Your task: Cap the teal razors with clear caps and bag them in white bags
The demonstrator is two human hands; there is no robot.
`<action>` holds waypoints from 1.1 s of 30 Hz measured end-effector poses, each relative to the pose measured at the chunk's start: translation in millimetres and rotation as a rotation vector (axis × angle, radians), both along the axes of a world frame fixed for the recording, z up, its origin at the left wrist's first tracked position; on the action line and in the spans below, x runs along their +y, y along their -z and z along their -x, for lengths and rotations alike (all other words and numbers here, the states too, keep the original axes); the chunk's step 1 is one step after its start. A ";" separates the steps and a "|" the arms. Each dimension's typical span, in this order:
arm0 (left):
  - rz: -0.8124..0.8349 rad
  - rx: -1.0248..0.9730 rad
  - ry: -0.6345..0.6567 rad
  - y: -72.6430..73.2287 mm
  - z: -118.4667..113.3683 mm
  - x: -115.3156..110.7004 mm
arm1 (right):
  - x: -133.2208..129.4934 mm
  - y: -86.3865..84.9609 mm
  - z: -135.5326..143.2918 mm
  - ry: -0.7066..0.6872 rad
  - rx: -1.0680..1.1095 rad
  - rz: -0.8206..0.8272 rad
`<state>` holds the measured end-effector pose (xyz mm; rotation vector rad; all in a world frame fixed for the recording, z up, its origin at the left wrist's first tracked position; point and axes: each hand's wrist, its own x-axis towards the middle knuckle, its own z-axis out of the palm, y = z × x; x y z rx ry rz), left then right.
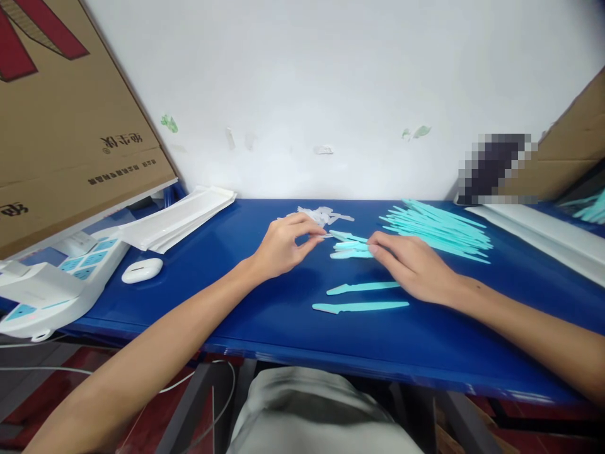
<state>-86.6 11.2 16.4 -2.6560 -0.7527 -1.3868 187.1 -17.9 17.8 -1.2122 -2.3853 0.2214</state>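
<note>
Probably light and stiff: best held by the handle

The razor [350, 237] is between the hands, the pile [439, 232] at its 3 o'clock. The right hand [412, 265]'s fingers pinch its handle; the left hand [289, 244]'s fingers nip a small clear piece [327, 236] at its 9 o'clock tip. Thin and slick-looking, it may twist; the head seems best avoided.

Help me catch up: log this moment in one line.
right hand: holds turquoise tool | left hand: pinched near its tip | blue table: tool pile, translucent pieces
</note>
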 end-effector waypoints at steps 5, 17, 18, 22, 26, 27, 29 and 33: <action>-0.189 0.090 0.007 -0.7 5.3 3.2 | -0.1 1.0 0.4 -0.021 0.030 0.032; -0.423 0.188 0.055 -4.2 -0.5 -6.1 | -3.3 1.5 2.3 -0.059 0.034 0.060; -0.436 0.190 0.058 -4.8 -0.8 -6.8 | -3.5 1.5 2.4 -0.061 0.034 0.056; -0.465 0.190 0.084 -6.5 -1.2 -8.0 | -4.0 1.7 2.1 -0.062 0.035 0.045; -0.442 0.202 0.105 -6.7 -1.0 -7.7 | -3.2 2.7 1.2 -0.060 0.034 0.051; -0.444 0.204 0.108 -6.6 -1.0 -7.7 | -3.0 2.8 1.1 -0.062 0.030 0.052; -0.461 0.209 0.106 -6.3 -1.0 -7.5 | -3.0 2.9 1.3 -0.066 0.018 0.051; -0.452 0.215 0.086 -4.4 -0.9 -7.3 | -4.1 2.3 2.5 -0.050 -0.010 0.058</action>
